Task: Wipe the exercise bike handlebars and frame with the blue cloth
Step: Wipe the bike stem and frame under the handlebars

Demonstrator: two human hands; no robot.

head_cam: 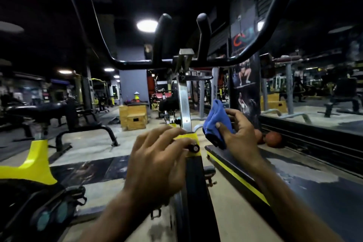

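Observation:
The exercise bike fills the middle of the view. Its black handlebars (137, 63) spread wide overhead, on a silver post (184, 102) that drops into a yellow and black frame (193, 183). My left hand (157, 165) rests on the frame's yellow top, fingers curled by a small black knob (194, 148). My right hand (238, 133) is just right of the post, apart from it, and grips a bunched blue cloth (215, 120). The cloth touches no part of the bike.
A second yellow bike (33, 165) stands at the lower left. A black bench with a yellow stripe (235, 175) runs along the right. Wooden boxes (133, 116), black benches (84, 120) and orange balls (274, 138) lie beyond, with a mirror wall (314, 94) at right.

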